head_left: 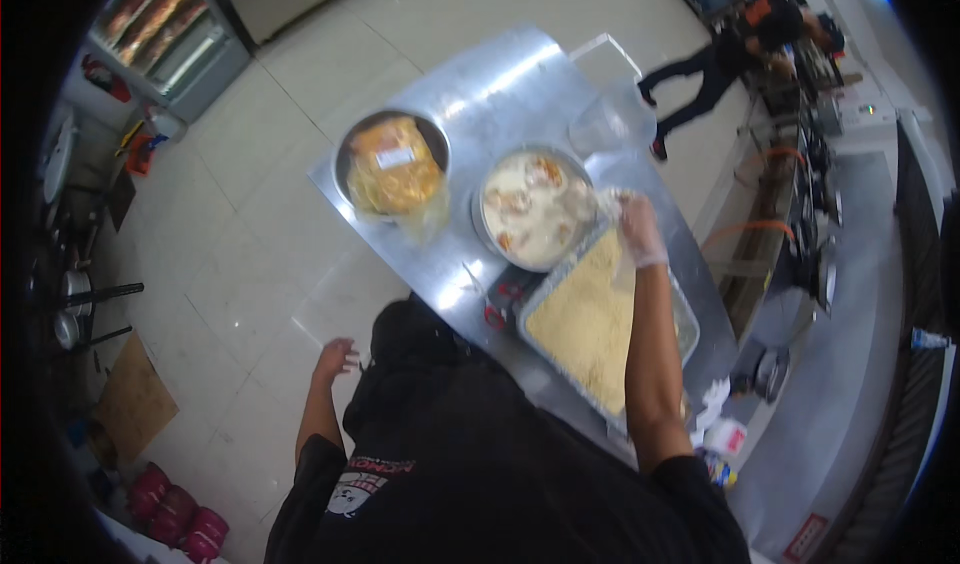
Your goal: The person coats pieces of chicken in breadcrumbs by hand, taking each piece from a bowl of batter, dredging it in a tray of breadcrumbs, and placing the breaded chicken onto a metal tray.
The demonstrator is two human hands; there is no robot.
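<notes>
My right hand (637,226), in a clear plastic glove, is at the right rim of a round metal bowl (480,222) of creamy white batter with orange-brown pieces in it. Something batter-coated and pale is at its fingertips; the blur hides its grip. Below that hand lies a rectangular tray (551,361) of pale yellow breading. A second metal bowl (343,162) at the left holds a plastic bag of yellow-orange food (401,177). Red-handled scissors (495,315) lie between the batter bowl and the tray. My left hand (339,357), bare, hangs beside my body over the floor, fingers apart and empty.
A translucent plastic container (604,125) stands on the steel table (502,87) behind the batter bowl. Another person (720,61) stands at a cooking counter at upper right. A glass-door refrigerator (172,38) is at upper left. Crumpled white paper (712,402) lies near the table's right corner.
</notes>
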